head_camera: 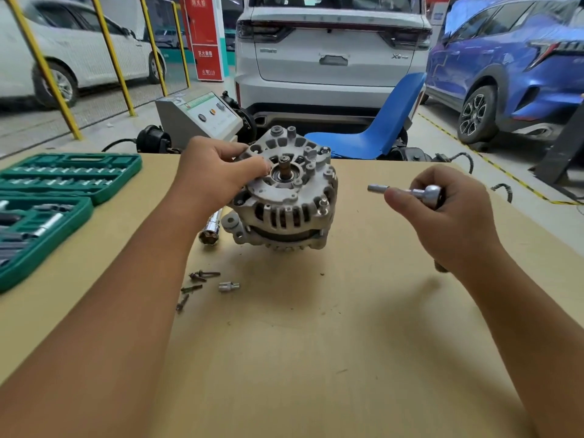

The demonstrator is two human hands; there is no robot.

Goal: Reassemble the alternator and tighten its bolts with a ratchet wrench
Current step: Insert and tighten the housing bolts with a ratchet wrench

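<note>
Nearest on the tan board-covered table (316,358), three dark rusty loose bolts (192,287) and a small silver socket adapter (228,286) are seen lying loose, just in front of the grey cast-metal alternator (284,197). A long chrome deep socket (211,230) is laid at the alternator's left foot.

The alternator is stood near the middle of the table with its shaft end tilted toward the viewer. It is steadied by the left hand (218,175), whose fingers are curled over the upper left rim of the front housing. The chrome ratchet wrench with fitted extension and socket (407,191) is gripped in the right hand (442,213), fingers wrapped round the head, the socket tip aimed at the alternator but held apart from it.

The alternator is judged heavy, rigid and top-heavy on its uneven lugs; it is best held by the housing rim or mounting ears, not the slotted vents or shaft.

Further left, two green plastic socket cases (63,197) are laid open. Beyond, a blue plastic chair (379,131) and parked cars are seen.
</note>
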